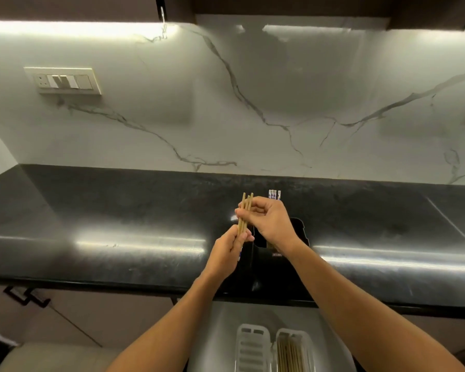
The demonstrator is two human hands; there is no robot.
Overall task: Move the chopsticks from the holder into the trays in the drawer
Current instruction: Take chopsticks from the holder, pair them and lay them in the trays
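Note:
A small bunch of wooden chopsticks stands upright above the counter, gripped from below by my left hand and pinched near the top by my right hand. Behind my right hand sits the black holder, and white patterned chopsticks stick up from it. Below the counter the drawer is pulled out with two clear trays. The left tray looks bare, and the right tray holds several wooden chopsticks.
The black glossy counter runs across the view with a marble backsplash behind. A switch plate is on the wall at left. A cabinet handle shows under the counter at lower left.

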